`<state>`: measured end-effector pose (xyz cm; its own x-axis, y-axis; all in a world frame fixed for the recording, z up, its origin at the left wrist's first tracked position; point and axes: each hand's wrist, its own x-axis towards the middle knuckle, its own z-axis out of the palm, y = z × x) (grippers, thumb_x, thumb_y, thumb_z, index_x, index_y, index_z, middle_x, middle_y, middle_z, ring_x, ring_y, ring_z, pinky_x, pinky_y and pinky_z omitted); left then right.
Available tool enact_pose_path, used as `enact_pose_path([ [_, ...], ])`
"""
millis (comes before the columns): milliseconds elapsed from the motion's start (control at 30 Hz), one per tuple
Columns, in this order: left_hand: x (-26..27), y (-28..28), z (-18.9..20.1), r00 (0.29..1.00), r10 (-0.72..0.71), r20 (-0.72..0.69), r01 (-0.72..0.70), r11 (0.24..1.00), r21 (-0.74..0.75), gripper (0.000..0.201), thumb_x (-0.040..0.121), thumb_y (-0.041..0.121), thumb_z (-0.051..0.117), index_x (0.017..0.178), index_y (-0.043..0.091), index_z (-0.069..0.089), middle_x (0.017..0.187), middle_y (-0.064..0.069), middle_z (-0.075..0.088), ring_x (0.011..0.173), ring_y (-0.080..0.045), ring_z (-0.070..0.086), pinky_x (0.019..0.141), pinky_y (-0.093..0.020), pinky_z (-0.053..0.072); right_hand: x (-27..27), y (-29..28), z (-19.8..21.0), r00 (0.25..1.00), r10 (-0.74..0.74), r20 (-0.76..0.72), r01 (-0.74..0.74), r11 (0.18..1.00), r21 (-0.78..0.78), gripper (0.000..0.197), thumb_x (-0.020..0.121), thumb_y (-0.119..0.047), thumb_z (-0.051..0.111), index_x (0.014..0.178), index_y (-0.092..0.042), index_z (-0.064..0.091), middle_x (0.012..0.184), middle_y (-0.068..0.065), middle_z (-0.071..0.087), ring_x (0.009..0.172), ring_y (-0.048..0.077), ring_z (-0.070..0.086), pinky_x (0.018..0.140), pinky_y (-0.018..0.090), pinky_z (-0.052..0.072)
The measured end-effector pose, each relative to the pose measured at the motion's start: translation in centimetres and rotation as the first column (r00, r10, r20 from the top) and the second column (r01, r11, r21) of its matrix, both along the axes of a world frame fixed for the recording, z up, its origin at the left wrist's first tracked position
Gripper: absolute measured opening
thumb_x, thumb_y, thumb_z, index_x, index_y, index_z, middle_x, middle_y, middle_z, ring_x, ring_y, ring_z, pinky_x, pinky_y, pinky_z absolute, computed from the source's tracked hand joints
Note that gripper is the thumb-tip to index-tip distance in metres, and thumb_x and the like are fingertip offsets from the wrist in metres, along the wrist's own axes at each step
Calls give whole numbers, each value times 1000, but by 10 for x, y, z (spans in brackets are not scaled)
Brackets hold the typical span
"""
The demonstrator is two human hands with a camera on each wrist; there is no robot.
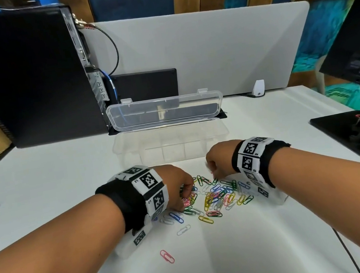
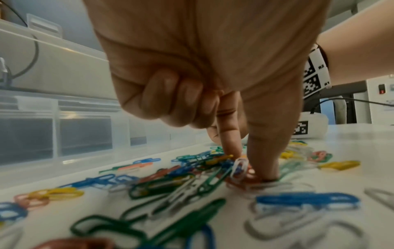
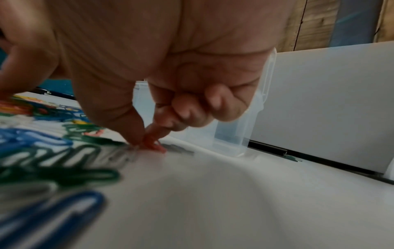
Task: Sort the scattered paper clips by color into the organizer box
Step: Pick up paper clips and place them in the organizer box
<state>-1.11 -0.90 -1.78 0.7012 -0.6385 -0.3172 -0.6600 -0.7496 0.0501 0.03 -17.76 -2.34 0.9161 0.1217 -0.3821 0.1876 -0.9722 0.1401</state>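
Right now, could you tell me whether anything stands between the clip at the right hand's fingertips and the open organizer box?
Nothing visible does: the right hand pinches a red clip, and only bare table lies before the organizer box, its lid raised.

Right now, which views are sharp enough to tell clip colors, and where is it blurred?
Head view: sharp, colors clear across the paper clips, edges bowed. Left wrist view: clips by the fingertips sharp, the nearest ones soft. Right wrist view: dim and smeared; only the red clip in the pinch reads.
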Motion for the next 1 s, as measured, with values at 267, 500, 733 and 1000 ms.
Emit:
enact_pose_path([
  [267, 6, 0, -6, 999, -14, 37, 14, 1000, -13, 18, 81, 32, 67, 81, 26, 50, 67, 13, 40, 79, -10, 44, 51, -14, 26, -6, -9, 9, 996, -88, -15, 89, 962, 258, 8, 87, -23, 56, 82, -17, 58, 77, -6, 54, 79, 14, 50, 62, 23, 39],
  [500, 5, -6, -6, 999, 36, 7, -36, 999, -14, 17, 82, 35, 65, 79, 25, 51, 68, 12, 44, 79, -11, 47, 51, -15, 28, -7, -22, 15, 896, -254, -365, 433, 683, 589, 21, 86, -1, 54, 68, -11, 53, 63, 6, 58, 54, 13, 54, 47, 20, 46],
  [733, 9, -17, -6, 999, 35, -14, -34, 999, 39, 31, 86, 23, 59, 60, 24, 42, 62, 10, 44, 78, -14, 50, 52, -16, 31, -10, -27, 4, 799, -278, -533, 599, 453, 660, 30, 89, 9, 35, 78, -3, 60, 55, 6, 55, 46, 14, 53, 44, 20, 45],
  [1000, 9, -11, 3, 995, 82, -62, -85, 996, -41, 6, 81, 23, 63, 78, 21, 58, 66, 11, 48, 74, -11, 51, 59, -20, 40, -12, -18, 7, 831, -325, -452, 553, 577, 601, 26, 93, -16, 50, 67, -11, 51, 60, 4, 49, 51, 16, 47, 47, 23, 37],
])
